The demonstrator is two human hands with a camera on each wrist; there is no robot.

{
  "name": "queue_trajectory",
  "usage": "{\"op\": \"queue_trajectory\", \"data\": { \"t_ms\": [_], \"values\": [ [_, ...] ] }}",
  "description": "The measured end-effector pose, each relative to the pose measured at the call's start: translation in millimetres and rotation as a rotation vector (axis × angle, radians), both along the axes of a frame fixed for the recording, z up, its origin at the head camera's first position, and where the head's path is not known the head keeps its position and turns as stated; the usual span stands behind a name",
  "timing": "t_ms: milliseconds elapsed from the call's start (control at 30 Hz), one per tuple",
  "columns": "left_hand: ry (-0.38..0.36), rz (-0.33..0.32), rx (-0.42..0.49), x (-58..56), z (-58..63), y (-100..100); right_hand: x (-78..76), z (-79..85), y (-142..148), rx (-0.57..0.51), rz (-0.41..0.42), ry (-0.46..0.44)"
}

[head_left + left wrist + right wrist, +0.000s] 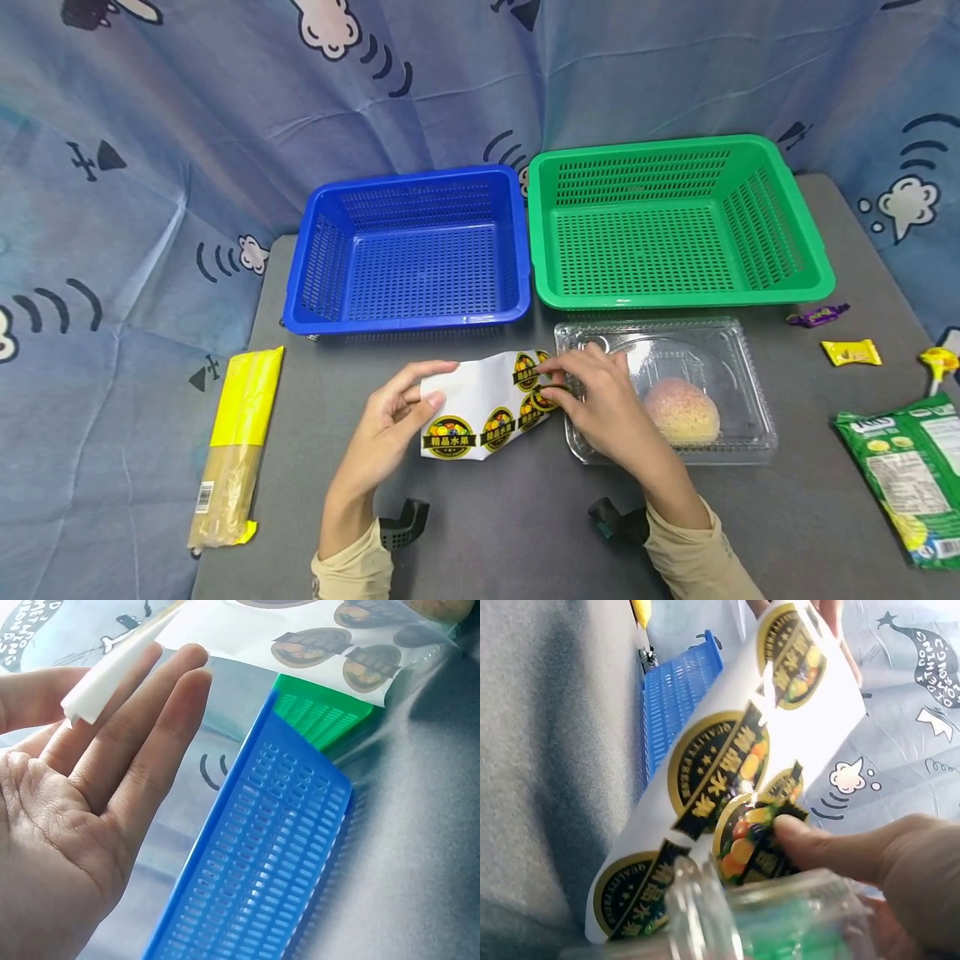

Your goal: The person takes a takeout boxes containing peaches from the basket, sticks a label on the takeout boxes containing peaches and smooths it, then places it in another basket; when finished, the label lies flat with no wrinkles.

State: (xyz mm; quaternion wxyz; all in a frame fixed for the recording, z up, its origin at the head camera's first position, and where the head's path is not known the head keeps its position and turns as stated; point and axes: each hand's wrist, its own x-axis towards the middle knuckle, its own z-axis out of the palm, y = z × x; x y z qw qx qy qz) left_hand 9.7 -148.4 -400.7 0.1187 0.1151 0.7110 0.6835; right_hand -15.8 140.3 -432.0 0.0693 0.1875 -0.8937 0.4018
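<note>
Clear clamshell (733, 354): round pink-yellow fruit (681, 412) inside
Blue basket (408, 323): beside green basket (682, 298)
Left hand (386, 423): grip holding sticker sheet (480, 385)
Right hand (606, 407): grip pinching sticker (739, 847)

Right wrist view: glare streaked the sheet (784, 731); shadow darkened the table (536, 787) left of it; box (694, 907) below blurred.

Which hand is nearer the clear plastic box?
Right. The right hand is over the left side of the clear plastic box; the left hand is farther left, holding the sticker sheet.
</note>
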Motion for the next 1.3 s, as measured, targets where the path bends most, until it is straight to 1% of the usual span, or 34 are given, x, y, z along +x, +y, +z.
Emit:
{"op": "queue_trajectory", "data": {
  "t_ms": [133, 200, 267, 300, 400, 500, 633, 700, 833, 1000, 1100, 1167, 1300],
  "values": [
    [0.014, 0.015, -0.016, -0.7, -1.6, -4, -0.8, -2.1, 6, -0.105, 0.029, 0.031],
    [0.021, 0.03, -0.03, -1.8, -3.3, -6, -1.5, -1.8, 10, -0.158, 0.042, 0.062],
    [0.029, 0.054, -0.053, -3.3, -6.4, -10, -1.3, -0.5, 15, -0.201, 0.032, 0.079],
    [0.025, 0.071, -0.064, -4.2, -8.3, -11, -0.6, 1.3, 17, -0.222, 0.019, 0.072],
    [0.001, 0.12, -0.09, -7.0, -14.6, -16, 2.5, 6.0, 26, -0.257, -0.054, 0.027],
    [-0.046, 0.166, -0.104, -10.4, -21.9, -20, 6.1, 9.2, 36, -0.286, -0.135, -0.024],
    [-0.092, 0.214, -0.123, -15.9, -32.4, -25, 8.6, 12.0, 52, -0.283, -0.224, -0.026],
    [-0.106, 0.238, -0.132, -18.8, -38.0, -27, 9.6, 13.8, 60, -0.278, -0.259, -0.012],
    [-0.124, 0.286, -0.146, -23.6, -48.5, -29, 11.9, 18.1, 77, -0.262, -0.322, -0.017],
    [-0.136, 0.346, -0.171, -27.7, -57.2, -30, 17.0, 22.1, 95, -0.205, -0.417, -0.077],
    [-0.139, 0.378, -0.23, -29.3, -61.2, -30, 19.0, 23.0, 101, -0.19, -0.482, -0.12],
    [-0.132, 0.393, -0.301, -30.0, -64.0, -30, 19.7, 23.1, 104, -0.202, -0.508, -0.15],
    [-0.109, 0.418, -0.463, -29.9, -67.2, -30, 21.8, 22.8, 108, -0.245, -0.511, -0.215]
  ]
}}
